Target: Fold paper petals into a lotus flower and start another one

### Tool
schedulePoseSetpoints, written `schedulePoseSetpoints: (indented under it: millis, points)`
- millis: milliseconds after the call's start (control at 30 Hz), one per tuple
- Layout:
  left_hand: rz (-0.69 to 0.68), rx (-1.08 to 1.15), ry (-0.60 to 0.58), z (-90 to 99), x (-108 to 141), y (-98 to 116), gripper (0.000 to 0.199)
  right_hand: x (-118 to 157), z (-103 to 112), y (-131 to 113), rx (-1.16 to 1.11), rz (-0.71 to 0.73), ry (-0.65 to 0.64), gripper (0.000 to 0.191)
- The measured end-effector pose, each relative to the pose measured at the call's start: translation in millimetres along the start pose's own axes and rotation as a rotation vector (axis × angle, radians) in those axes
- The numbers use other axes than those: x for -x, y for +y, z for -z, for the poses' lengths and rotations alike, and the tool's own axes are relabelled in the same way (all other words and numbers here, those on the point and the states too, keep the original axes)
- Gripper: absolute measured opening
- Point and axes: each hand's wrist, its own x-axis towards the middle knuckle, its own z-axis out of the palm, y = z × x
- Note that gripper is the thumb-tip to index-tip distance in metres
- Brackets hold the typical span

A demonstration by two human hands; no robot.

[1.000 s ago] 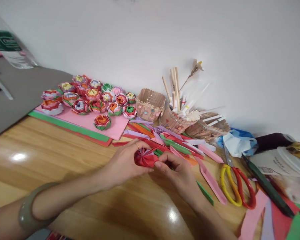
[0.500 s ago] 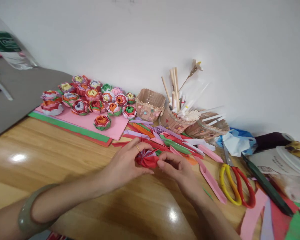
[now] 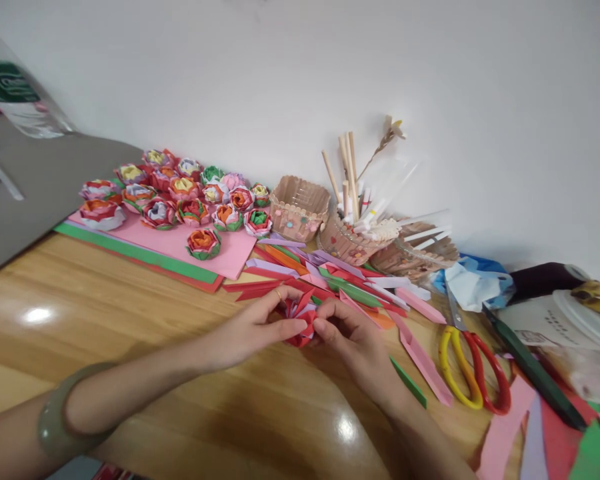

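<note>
The left hand grips a red and purple paper flower over the tabletop, thumb across its near side. The right hand pinches its right edge between thumb and forefinger. The step looks like shaping petals; the next move seems to call for a steady left hold and light right fingertips, lest the folds crush. Just beyond lie folded strips; scissors lie to the right, finished flowers far left on pink paper.

Paper flower before strips, scissors rightward
</note>
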Motion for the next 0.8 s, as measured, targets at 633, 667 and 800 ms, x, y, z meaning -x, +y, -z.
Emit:
schedulePoseSetpoints:
  millis: [633,667,800]
  points:
    - [0.045,0.060,0.028,2.7,-5,-10,0.046,1,-3,-1,0.061,0.069,0.003,0.030]
    - [0.042,0.069,0.024,2.9,-5,-10,0.047,1,-4,1,0.099,0.088,0.048,0.029]
    - [0.061,0.116,0.010,2.1,-4,-8,0.051,3,-3,8,0.301,0.339,0.348,0.007]
